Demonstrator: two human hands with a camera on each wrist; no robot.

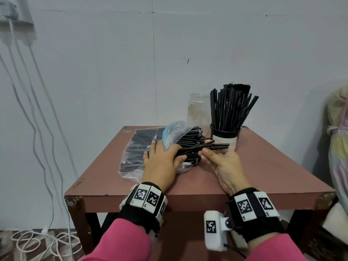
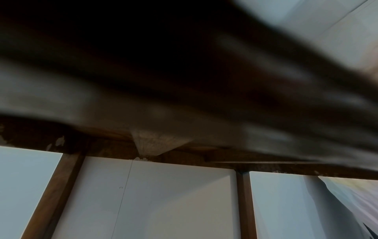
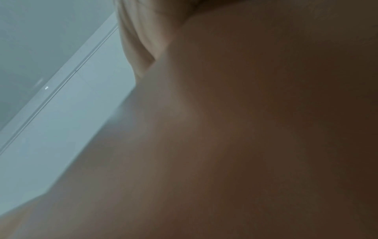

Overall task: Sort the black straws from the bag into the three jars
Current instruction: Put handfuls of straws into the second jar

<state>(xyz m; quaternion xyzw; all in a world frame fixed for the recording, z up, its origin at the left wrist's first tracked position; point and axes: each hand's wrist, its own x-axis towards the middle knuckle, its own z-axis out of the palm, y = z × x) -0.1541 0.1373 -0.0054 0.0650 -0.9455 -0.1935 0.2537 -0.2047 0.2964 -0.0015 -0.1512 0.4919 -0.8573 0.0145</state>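
A clear plastic bag (image 1: pixel 131 155) full of black straws lies on the left half of the table (image 1: pixel 263 166). My left hand (image 1: pixel 165 153) rests on top of the bag near its open mouth and holds it down with fingers spread. Just right of the mouth, my right hand (image 1: pixel 204 154) pinches a few black straws (image 1: pixel 212 146) that stick out of the bag. At the back right stands a dark mesh holder (image 1: pixel 225 131) packed with upright straws. An empty clear jar (image 1: pixel 198 110) stands behind the bag. Both wrist views are blurred and show no fingers clearly.
White cables (image 1: pixel 37 129) hang down the wall on the left and coil on the floor. A pale cloth bundle (image 1: pixel 339 138) sits off the table's right edge. The wall runs right behind the table.
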